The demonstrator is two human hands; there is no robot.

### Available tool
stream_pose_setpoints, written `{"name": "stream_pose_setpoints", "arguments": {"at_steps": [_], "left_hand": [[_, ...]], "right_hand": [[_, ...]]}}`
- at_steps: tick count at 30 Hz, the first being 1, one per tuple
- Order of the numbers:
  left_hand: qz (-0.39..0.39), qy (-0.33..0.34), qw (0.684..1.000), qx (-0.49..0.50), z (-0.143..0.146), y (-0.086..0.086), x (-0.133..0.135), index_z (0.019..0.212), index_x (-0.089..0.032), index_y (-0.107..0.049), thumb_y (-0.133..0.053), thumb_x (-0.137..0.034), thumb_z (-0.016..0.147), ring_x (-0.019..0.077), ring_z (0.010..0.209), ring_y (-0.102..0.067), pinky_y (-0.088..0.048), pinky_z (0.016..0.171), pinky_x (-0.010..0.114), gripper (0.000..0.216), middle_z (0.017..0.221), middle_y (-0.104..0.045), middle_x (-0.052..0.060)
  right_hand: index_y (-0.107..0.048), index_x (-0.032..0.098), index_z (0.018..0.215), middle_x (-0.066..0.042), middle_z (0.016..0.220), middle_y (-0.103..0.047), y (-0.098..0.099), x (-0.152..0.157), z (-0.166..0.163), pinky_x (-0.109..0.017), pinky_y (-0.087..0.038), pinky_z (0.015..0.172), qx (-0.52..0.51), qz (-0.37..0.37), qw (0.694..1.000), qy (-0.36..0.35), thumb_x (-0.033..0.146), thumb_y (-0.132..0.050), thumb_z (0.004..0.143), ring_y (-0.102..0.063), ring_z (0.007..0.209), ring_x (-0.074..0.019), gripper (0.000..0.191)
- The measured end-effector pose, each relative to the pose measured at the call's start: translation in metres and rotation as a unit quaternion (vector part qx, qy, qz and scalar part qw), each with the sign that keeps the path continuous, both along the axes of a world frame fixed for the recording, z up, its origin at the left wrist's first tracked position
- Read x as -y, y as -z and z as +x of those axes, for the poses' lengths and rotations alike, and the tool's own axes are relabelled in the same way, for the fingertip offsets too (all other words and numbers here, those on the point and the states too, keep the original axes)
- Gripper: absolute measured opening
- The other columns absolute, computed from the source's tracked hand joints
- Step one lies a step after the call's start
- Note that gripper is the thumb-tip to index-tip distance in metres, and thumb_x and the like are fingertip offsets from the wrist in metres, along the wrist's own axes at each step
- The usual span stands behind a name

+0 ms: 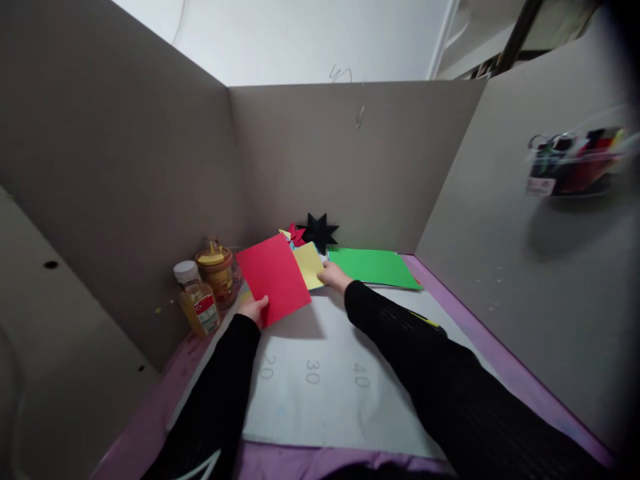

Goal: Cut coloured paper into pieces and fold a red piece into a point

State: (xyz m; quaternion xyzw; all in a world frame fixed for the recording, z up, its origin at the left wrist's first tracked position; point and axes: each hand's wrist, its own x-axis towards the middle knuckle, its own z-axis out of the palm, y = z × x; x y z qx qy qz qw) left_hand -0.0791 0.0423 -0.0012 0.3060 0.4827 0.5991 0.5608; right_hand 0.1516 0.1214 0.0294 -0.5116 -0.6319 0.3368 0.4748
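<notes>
My left hand [255, 309] grips a sheet of red paper [274, 277] by its lower left edge, thumb on top, and the sheet is raised and tilted above the white mat [320, 413]. Partly behind the red sheet is a smaller piece of yellow paper [309, 265]. My right hand [334, 276] has its fingers closed at the right edge of that yellow piece. A stack topped with green paper [375, 268] lies just right of my right hand. Beyond the papers, a black paper star [320, 231] and a smaller red folded star [295, 235] rest near the back panel.
A bottle with a white cap [199, 300] and a brown cup with a yellow top [217, 270] stand at the left wall. Grey panels [350, 160] enclose three sides. A clear pouch of supplies [575, 163] hangs on the right panel. Purple cloth [300, 463] lies under the mat.
</notes>
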Motion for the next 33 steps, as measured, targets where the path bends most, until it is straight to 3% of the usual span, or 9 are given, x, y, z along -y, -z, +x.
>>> {"name": "stream_pose_setpoints", "arguments": {"at_steps": [3, 5, 8, 10, 12, 18, 24, 28, 33], "left_hand": [[0.011, 0.005, 1.0, 0.023, 0.018, 0.004, 0.003, 0.09, -0.016, -0.061, -0.064, -0.016, 0.065, 0.0214, 0.075, -0.067, -0.053, 0.077, 0.04, 0.025, 0.082, -0.07, 0.008], [0.019, -0.017, 1.0, -0.005, 0.024, 0.007, 0.004, 0.089, -0.015, -0.061, -0.066, -0.016, 0.064, 0.0212, 0.076, -0.067, -0.052, 0.079, 0.039, 0.026, 0.081, -0.07, 0.009], [0.03, -0.02, 0.999, -0.036, 0.028, 0.008, 0.007, 0.092, -0.015, -0.061, -0.066, -0.015, 0.06, 0.023, 0.077, -0.067, -0.051, 0.08, 0.041, 0.032, 0.082, -0.07, 0.009], [0.044, 0.023, 0.999, -0.018, 0.032, 0.007, 0.012, 0.097, -0.015, -0.06, -0.066, -0.016, 0.059, 0.0253, 0.08, -0.067, -0.051, 0.081, 0.042, 0.039, 0.084, -0.07, 0.009], [0.062, 0.074, 0.995, 0.014, 0.037, 0.007, 0.017, 0.101, -0.015, -0.059, -0.068, -0.019, 0.058, 0.0276, 0.083, -0.066, -0.051, 0.081, 0.043, 0.044, 0.089, -0.07, 0.011], [0.101, 0.053, 0.993, -0.033, 0.055, 0.013, 0.019, 0.103, -0.015, -0.057, -0.067, -0.031, 0.062, 0.0276, 0.095, -0.063, -0.049, 0.085, 0.043, 0.046, 0.102, -0.067, 0.013], [0.188, 0.075, 0.964, -0.173, 0.058, -0.003, 0.028, 0.104, -0.012, -0.058, -0.065, -0.038, 0.065, 0.0273, 0.101, -0.059, -0.045, 0.089, 0.039, 0.048, 0.104, -0.066, 0.013], [0.255, 0.106, 0.944, -0.177, 0.06, -0.018, 0.039, 0.105, -0.012, -0.058, -0.059, -0.043, 0.072, 0.025, 0.105, -0.057, -0.043, 0.092, 0.035, 0.045, 0.107, -0.064, 0.012], [0.262, 0.092, 0.949, -0.147, 0.062, -0.021, 0.035, 0.11, -0.015, -0.053, -0.062, -0.044, 0.07, 0.0235, 0.099, -0.059, -0.046, 0.087, 0.034, 0.05, 0.105, -0.064, 0.011]], "right_hand": [[-0.058, 0.014, 0.08, -0.006, 0.076, -0.066, -0.007, 0.023, 0.035, -0.035, -0.05, 0.067, -0.018, 0.007, 0.999, 0.034, 0.019, -0.057, 0.069, -0.06, 0.071, -0.0191, 0.013], [-0.058, 0.014, 0.084, -0.008, 0.083, -0.066, -0.013, 0.045, 0.058, -0.035, -0.049, 0.071, -0.114, 0.071, 0.985, 0.104, 0.024, -0.056, 0.068, -0.06, 0.076, -0.0203, 0.019], [-0.057, 0.015, 0.09, -0.008, 0.089, -0.066, -0.015, 0.078, 0.075, -0.035, -0.048, 0.076, -0.236, 0.102, 0.964, 0.072, 0.03, -0.056, 0.069, -0.061, 0.08, -0.0201, 0.026], [-0.058, 0.015, 0.086, -0.007, 0.081, -0.067, -0.009, 0.095, 0.069, -0.034, -0.048, 0.072, -0.196, 0.024, 0.98, -0.02, 0.028, -0.059, 0.065, -0.061, 0.074, -0.0202, 0.025], [-0.058, 0.015, 0.084, -0.006, 0.079, -0.066, 0.004, 0.104, 0.053, -0.033, -0.048, 0.068, -0.121, -0.017, 0.991, -0.059, 0.024, -0.056, 0.063, -0.06, 0.071, -0.02, 0.023], [-0.056, 0.018, 0.088, -0.005, 0.085, -0.064, 0.038, 0.111, 0.017, -0.033, -0.047, 0.069, -0.017, -0.007, 1.0, 0.003, 0.019, -0.046, 0.068, -0.058, 0.077, -0.0202, 0.023], [-0.046, 0.021, 0.113, -0.008, 0.112, -0.057, 0.017, 0.112, 0.027, -0.033, -0.043, 0.084, -0.119, 0.061, 0.99, 0.032, 0.026, -0.058, 0.068, -0.053, 0.1, -0.0197, 0.047], [-0.056, 0.02, 0.101, -0.006, 0.097, -0.064, 0.002, 0.109, 0.038, -0.033, -0.045, 0.08, -0.181, 0.082, 0.977, -0.071, 0.034, -0.054, 0.076, -0.057, 0.087, -0.0192, 0.029], [-0.057, 0.02, 0.099, -0.005, 0.096, -0.065, 0.012, 0.115, 0.032, -0.033, -0.046, 0.078, -0.211, 0.035, 0.971, -0.106, 0.036, -0.056, 0.076, -0.059, 0.084, -0.0195, 0.028]]}}
